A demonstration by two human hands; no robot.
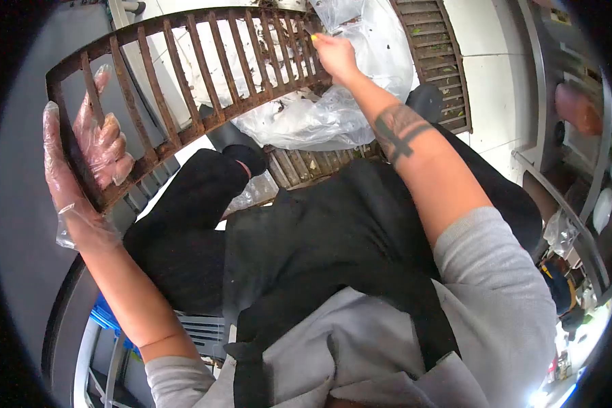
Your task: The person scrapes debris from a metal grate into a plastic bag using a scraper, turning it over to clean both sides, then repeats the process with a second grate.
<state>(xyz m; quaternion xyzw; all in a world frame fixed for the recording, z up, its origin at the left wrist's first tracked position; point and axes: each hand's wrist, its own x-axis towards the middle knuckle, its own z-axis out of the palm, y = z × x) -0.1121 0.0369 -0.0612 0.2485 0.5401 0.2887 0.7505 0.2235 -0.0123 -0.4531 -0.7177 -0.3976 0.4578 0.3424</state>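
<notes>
Though crumpled, plastic beneath grate

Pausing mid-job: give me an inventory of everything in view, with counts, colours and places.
Held grate: one, rusty brown, upper left.
Other grates: two visible, brown, upper right and beneath the plastic.
Clear plastic: count unclear, whitish, behind held grate.
Floor tiles: several, white, mainly upper right.
Panel: one, grey, left edge.
Blue item: one, blue, lower left; unidentifiable.
Yellow bit: one, yellow, by held grate's right end; unidentifiable.
Apron: one, black, centre.
Sleeves: two, grey, below.
Left hand: one, clear-gloved, gripping held grate's left end.
Right hand: one, bare, near its right end.
</notes>
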